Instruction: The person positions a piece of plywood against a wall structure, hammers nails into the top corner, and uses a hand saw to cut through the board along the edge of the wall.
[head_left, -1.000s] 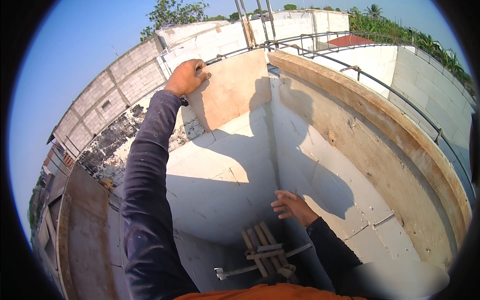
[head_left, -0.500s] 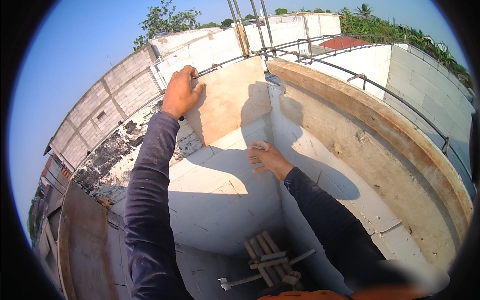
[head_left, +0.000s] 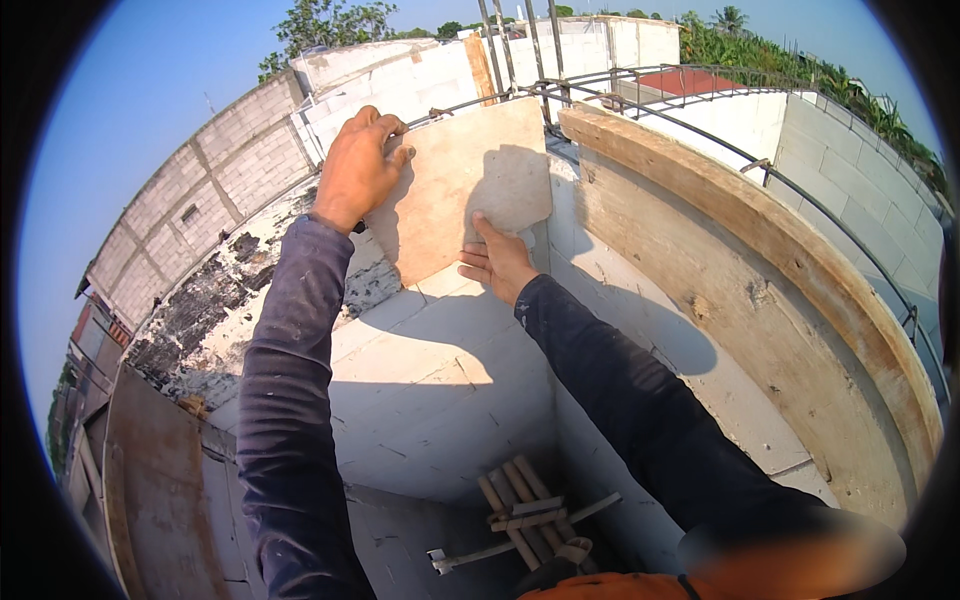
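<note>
A thin piece of plywood (head_left: 445, 195) stands against the top of the white block wall, in the inner corner. My left hand (head_left: 360, 170) grips its upper left edge, fingers curled over the top and thumb near the front face. Against the lower part of the panel rests my right hand (head_left: 500, 255), its thumb raised and its fingers stretched out and apart. A shadow falls over the panel's right half and the wall below.
A long formwork board (head_left: 740, 260) runs along the right wall. Upright steel bars (head_left: 525, 50) rise behind the corner, and rebar (head_left: 840, 225) runs above the right wall. Deep below lies a wooden scaffold (head_left: 525, 510). Another board (head_left: 160, 470) stands at left.
My right hand has moved up and left from in front of the wall to the panel's lower part. My left hand keeps its hold at the upper left; the view has shifted slightly.
</note>
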